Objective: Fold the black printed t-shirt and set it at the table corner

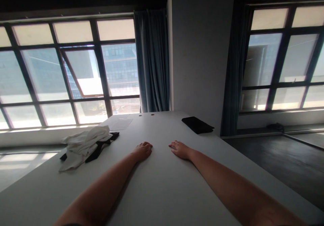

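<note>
My left hand [143, 151] lies palm down on the white table [157, 192], its fingers stretched out and holding nothing. Across a short gap, my right hand [179, 150] also rests flat on the tabletop with fingers extended. To the left of my left hand is a crumpled heap of white cloth [87, 143], with black fabric [97, 151] showing from under it. A folded black cloth-like item [197, 124] lies flat beyond my right hand, close to the table's right edge. Neither hand touches these things.
Pale sheets, perhaps paper [118, 123], lie at the far left of the table. Two small round holes or discs [152, 115] show near its far end. Beyond stand a grey pillar [199, 50], blue curtains [154, 64] and large windows, one tilted open [84, 70].
</note>
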`<state>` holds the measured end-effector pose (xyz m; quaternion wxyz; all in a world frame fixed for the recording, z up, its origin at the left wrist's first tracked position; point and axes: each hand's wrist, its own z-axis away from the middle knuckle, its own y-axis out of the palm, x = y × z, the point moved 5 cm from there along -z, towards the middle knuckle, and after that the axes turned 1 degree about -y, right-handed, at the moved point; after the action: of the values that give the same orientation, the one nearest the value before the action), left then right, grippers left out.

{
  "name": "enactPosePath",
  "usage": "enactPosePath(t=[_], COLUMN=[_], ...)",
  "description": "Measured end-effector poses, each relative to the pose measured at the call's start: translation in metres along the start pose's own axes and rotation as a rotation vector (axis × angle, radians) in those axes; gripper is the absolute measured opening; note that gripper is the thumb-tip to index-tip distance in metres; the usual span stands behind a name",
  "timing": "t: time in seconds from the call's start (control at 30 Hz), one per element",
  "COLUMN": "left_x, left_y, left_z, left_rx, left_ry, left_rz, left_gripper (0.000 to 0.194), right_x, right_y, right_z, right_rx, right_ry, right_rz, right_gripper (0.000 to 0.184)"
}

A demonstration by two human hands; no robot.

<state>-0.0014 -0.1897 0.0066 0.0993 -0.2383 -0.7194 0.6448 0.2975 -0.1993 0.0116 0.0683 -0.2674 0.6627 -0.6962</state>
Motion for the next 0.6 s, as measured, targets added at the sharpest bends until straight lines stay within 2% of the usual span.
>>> enactPosePath(t=[0.6], left_x=[-0.0049], left_y=[-0.0037], left_z=[0.0023], left_rx=[0.003], left_ry=[-0.004], left_rz=[0.000], left_gripper=[0.049], right_x=[-0.0003], right_y=[-0.0004], right_z=[0.0002], right_rx=[-0.014], right_ry=[-0.022], right_rz=[-0.005], right_gripper=[0.071])
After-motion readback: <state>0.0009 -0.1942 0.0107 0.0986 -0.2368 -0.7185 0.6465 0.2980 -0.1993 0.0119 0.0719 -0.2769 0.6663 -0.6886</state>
